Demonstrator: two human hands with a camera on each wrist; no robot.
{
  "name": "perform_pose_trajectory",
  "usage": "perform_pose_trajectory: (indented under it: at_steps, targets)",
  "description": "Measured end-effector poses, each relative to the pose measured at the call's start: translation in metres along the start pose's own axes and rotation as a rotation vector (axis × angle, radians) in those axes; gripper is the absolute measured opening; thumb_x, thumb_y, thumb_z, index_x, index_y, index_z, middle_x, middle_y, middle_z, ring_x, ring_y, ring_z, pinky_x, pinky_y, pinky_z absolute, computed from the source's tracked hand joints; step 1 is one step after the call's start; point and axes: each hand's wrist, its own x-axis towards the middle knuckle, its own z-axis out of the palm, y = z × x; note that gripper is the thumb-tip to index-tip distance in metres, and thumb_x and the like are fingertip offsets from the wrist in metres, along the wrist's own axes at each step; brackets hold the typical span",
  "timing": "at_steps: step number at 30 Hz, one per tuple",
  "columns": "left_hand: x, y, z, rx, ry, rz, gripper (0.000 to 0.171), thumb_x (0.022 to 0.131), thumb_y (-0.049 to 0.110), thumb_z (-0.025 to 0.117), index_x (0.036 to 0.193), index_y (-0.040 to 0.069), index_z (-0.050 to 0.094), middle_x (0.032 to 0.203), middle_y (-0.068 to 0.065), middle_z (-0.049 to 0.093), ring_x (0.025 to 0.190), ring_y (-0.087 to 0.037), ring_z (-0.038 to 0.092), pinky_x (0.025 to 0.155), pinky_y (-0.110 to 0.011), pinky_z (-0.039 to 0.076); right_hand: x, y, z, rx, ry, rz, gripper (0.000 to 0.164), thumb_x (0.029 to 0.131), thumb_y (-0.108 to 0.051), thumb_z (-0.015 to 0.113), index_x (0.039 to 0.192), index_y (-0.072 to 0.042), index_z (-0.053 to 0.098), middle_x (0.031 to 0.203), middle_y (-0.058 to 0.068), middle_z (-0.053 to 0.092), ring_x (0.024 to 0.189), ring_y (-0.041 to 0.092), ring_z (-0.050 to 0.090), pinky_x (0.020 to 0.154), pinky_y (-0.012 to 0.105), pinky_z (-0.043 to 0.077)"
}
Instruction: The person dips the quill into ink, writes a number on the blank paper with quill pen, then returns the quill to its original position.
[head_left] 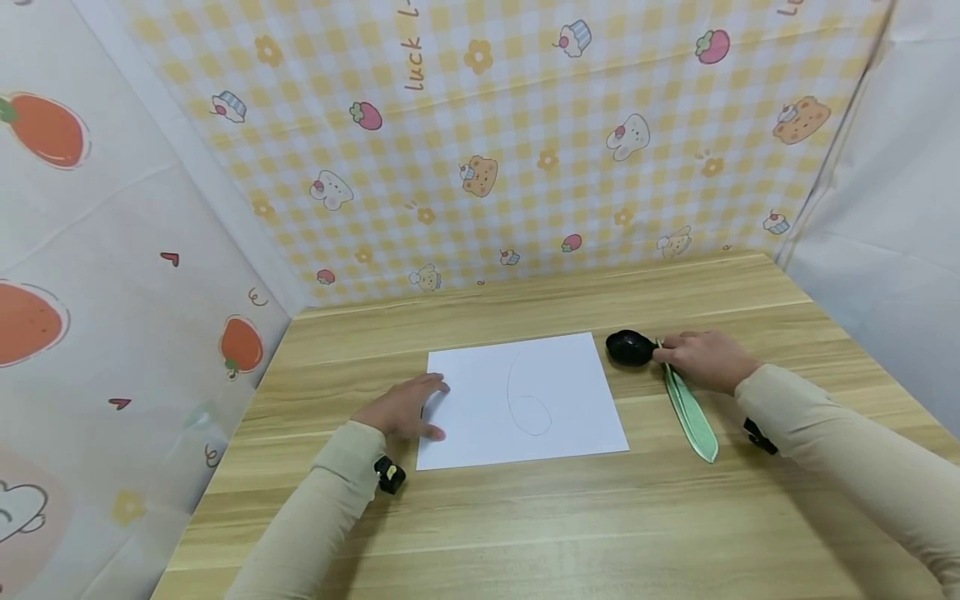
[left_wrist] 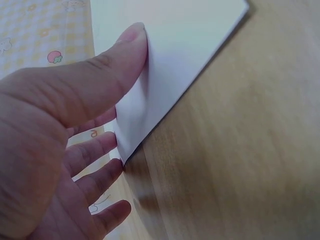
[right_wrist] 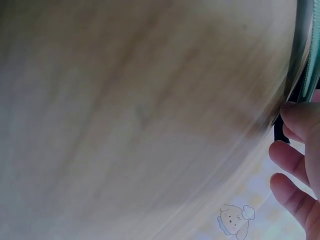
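A white sheet of paper (head_left: 480, 400) lies on the wooden table, with a thin line drawn on it like a figure 6. My left hand (head_left: 405, 407) rests at its left edge, thumb and fingers spread. In the left wrist view the left thumb (left_wrist: 132, 42) lies over the paper, which bends slightly there. To the paper's right, my right hand (head_left: 708, 358) pinches the handle of a black spoon (head_left: 630, 347) with a rounded head. A narrow shiny green pouch (head_left: 690, 417) with a zip-like edge extends from beneath those fingers toward the front.
The wood-grain table (head_left: 525, 525) meets a yellow checked cloth (head_left: 517, 158) at the back. Patterned white sheeting (head_left: 150, 233) hangs on the left and a plain white sheet (head_left: 900, 183) on the right. Each wrist carries a small black camera.
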Motion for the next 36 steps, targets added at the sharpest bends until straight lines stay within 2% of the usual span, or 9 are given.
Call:
perform_pose_trajectory:
  at_steps: [9, 23, 28, 32, 36]
  targets:
    - [0.003, 0.001, -0.001, 0.003, 0.003, 0.005, 0.073, 0.079, 0.034, 0.081, 0.139, 0.006, 0.048, 0.153, -0.017, 0.033, 0.139, -0.037, 0.03, 0.112, -0.05, 0.028, 0.0, 0.0, -0.004, 0.003, -0.056, 0.027, 0.032, 0.07, 0.007, 0.076, 0.088, -0.016, 0.064, 0.074, 0.004, 0.056, 0.06, 0.024, 0.06, 0.042, 0.037, 0.046]
    - [0.003, 0.001, -0.001, 0.012, 0.001, 0.011, 0.074, 0.079, 0.033, 0.081, 0.139, 0.006, 0.048, 0.152, -0.018, 0.033, 0.139, -0.038, 0.03, 0.111, -0.051, 0.028, -0.003, 0.002, -0.001, 0.01, -0.031, 0.033, 0.035, 0.066, 0.005, 0.081, 0.09, -0.016, 0.068, 0.077, 0.003, 0.06, 0.059, 0.022, 0.06, 0.04, 0.033, 0.045]
    - [0.002, 0.0, -0.001, 0.002, -0.004, 0.012, 0.074, 0.08, 0.034, 0.08, 0.139, 0.005, 0.048, 0.152, -0.018, 0.033, 0.139, -0.038, 0.03, 0.111, -0.05, 0.028, -0.003, 0.002, -0.002, 0.023, -0.008, 0.034, 0.031, 0.069, 0.002, 0.081, 0.091, -0.016, 0.069, 0.08, 0.003, 0.064, 0.059, 0.021, 0.061, 0.04, 0.033, 0.046]
    - [-0.001, -0.002, -0.004, -0.019, 0.018, 0.02, 0.071, 0.082, 0.034, 0.078, 0.139, 0.005, 0.048, 0.152, -0.02, 0.034, 0.139, -0.038, 0.031, 0.111, -0.05, 0.029, -0.003, 0.004, -0.002, 0.037, 0.036, 0.036, 0.026, 0.071, 0.002, 0.077, 0.087, -0.013, 0.064, 0.077, 0.002, 0.062, 0.055, 0.018, 0.057, 0.039, 0.031, 0.043]
    - [-0.009, -0.004, -0.008, -0.078, 0.071, -0.007, 0.069, 0.085, 0.033, 0.076, 0.14, 0.003, 0.046, 0.151, -0.021, 0.035, 0.138, -0.038, 0.031, 0.111, -0.051, 0.028, -0.005, 0.006, -0.005, 0.055, 0.062, 0.064, 0.022, 0.073, 0.002, 0.07, 0.086, -0.012, 0.059, 0.069, -0.003, 0.053, 0.05, 0.009, 0.043, 0.037, 0.025, 0.035]
